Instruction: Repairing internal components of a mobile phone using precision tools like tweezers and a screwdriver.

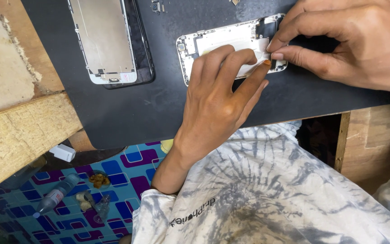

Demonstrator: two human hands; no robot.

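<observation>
An opened white phone body (213, 39) lies on a black work mat (159, 104). My left hand (217, 104) rests on it, its fingertips pressing a pale strip (258, 56) at the phone's lower right part. My right hand (353, 43) comes in from the right, with thumb and forefinger pinched on the same strip by the phone's end. A detached phone screen panel (107, 40) lies face down at the mat's upper left.
A rough wooden bench (19, 126) borders the mat on the left, with more wood at the right (375, 140). Below, on a patterned blue floor (127, 167), lie a plastic bottle (55, 196), a small white block (62, 152) and scraps. Small parts (156, 6) sit at the mat's top.
</observation>
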